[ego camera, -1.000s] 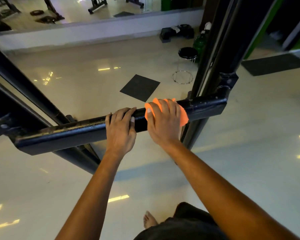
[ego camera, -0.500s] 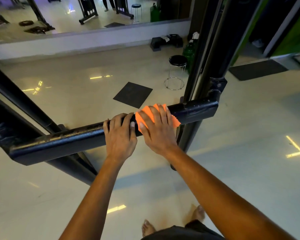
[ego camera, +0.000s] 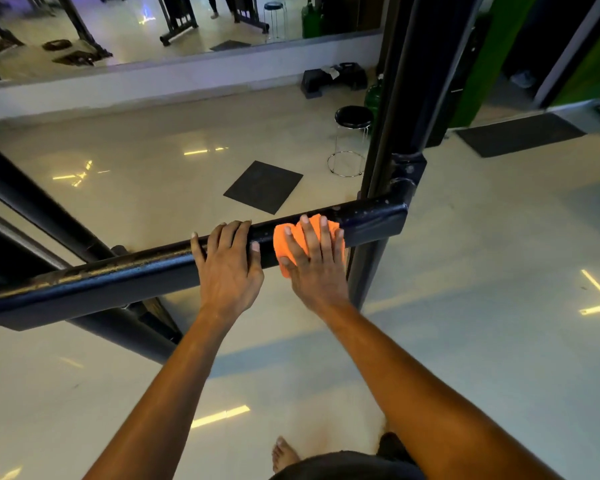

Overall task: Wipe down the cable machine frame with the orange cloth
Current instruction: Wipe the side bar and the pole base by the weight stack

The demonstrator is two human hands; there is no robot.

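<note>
**Cloth slides back toward the upright post**

The orange cloth (ego camera: 291, 242) now sits on the horizontal bar (ego camera: 118, 275) a little nearer the upright post (ego camera: 395, 133) than half a second ago, when it lay hard against the bracing hand; a strip of bare bar shows between the two hands again. That reads as another pass along the same stretch, so the bar's end by the post seems to be getting its due while the long run away from the post looks unwiped.

The right hand (ego camera: 314, 261) lies flat on the cloth, fingers (ego camera: 321, 233) straight and spread, pressing it onto the bar's top. The left hand (ego camera: 227, 263) grasps the bar on the side away from the post, fingers curled over it. Both forearms reach forward, nearly straight.
</note>
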